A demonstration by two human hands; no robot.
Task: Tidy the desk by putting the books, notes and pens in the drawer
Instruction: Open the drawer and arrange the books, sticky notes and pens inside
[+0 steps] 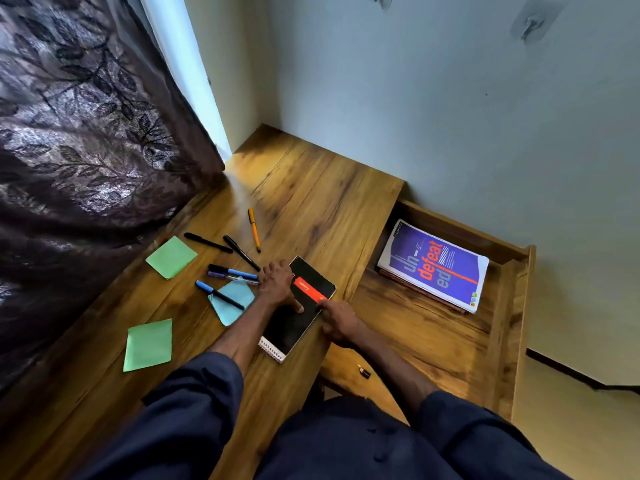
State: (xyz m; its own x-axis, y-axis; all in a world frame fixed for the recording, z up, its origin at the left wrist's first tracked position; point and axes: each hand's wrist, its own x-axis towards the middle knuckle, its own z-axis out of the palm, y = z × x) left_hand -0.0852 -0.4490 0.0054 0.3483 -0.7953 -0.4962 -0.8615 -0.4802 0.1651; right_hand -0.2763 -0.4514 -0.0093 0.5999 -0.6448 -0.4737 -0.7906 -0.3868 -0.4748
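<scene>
Two hands meet on the notebook [287, 327] at the right edge of the desk [311, 202]: my left hand [278, 284] grips its left side, my right hand [337, 320] touches the other, hold unclear. Light, stiffish, slick-covered, I judge; I'd lift by both long edges

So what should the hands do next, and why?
Probably lift the notebook and carry it right into the open drawer. The left hand and right hand are both on it, and a book lies in there with bare wood beside it.
</scene>
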